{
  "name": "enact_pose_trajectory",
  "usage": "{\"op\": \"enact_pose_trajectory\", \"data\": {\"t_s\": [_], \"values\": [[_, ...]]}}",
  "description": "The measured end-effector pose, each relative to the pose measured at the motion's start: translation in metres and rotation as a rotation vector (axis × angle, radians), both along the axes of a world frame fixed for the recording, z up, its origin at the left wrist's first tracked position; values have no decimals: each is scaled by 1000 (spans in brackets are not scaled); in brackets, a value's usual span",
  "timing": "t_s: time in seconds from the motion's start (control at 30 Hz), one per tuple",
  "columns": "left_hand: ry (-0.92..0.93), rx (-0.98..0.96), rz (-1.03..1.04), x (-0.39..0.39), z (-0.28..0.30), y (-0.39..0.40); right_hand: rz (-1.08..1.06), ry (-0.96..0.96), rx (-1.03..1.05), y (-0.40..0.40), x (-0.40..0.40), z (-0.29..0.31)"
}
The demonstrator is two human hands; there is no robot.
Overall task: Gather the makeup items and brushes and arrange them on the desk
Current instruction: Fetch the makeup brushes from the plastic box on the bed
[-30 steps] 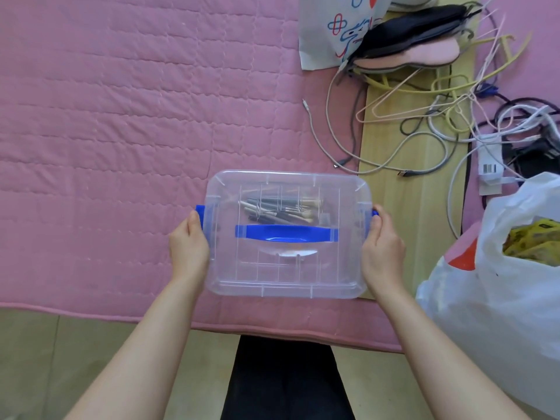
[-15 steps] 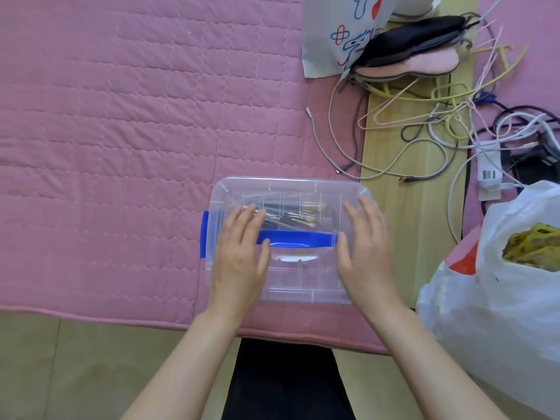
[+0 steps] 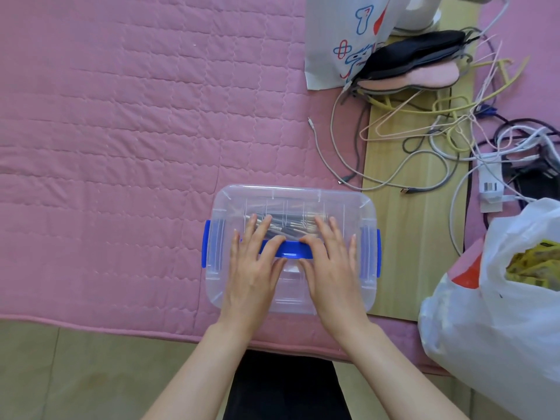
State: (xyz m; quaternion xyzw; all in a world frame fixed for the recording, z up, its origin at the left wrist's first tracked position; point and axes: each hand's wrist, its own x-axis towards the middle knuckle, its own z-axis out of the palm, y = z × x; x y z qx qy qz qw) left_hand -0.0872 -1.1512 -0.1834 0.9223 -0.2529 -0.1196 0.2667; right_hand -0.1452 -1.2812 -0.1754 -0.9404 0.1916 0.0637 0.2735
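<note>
A clear plastic storage box (image 3: 291,201) with blue side latches and a blue lid handle (image 3: 292,249) sits on the pink quilted mat near its front edge. Through the lid I see a bundle of makeup brushes (image 3: 291,228). My left hand (image 3: 254,268) lies flat on the lid, fingers straight, over the handle's left part. My right hand (image 3: 331,265) lies flat on the lid beside it, thumb touching the handle's right end. Neither hand grips anything.
The pink quilted mat (image 3: 121,131) spreads left and back. Tangled cables and wire hangers (image 3: 439,137) lie on a wooden strip at right, with insoles (image 3: 424,65) and a white printed bag (image 3: 342,37) behind. A white plastic bag (image 3: 509,313) bulges at right.
My hands left the box's side latches and came onto the lid. They have since drawn closer together over the blue handle. The box stays on the mat.
</note>
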Motion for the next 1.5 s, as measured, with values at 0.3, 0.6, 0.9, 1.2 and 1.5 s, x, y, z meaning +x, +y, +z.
{"op": "enact_pose_trajectory", "data": {"t_s": [0.3,0.6,0.9,1.2,1.5], "values": [[-57,-120,2,58,28,-31,-38,-119,78,-33,55,36],[-78,-71,-30,159,17,-91,-37,-38,-12,-95,155,23],[48,135,-100,209,-62,-107,52,126,-69,-111,204,-56],[196,355,-131,215,-107,-111,217,316,-130,-112,207,-107],[174,393,-259,216,-93,-100,175,287,-49,-122,202,-93]]}}
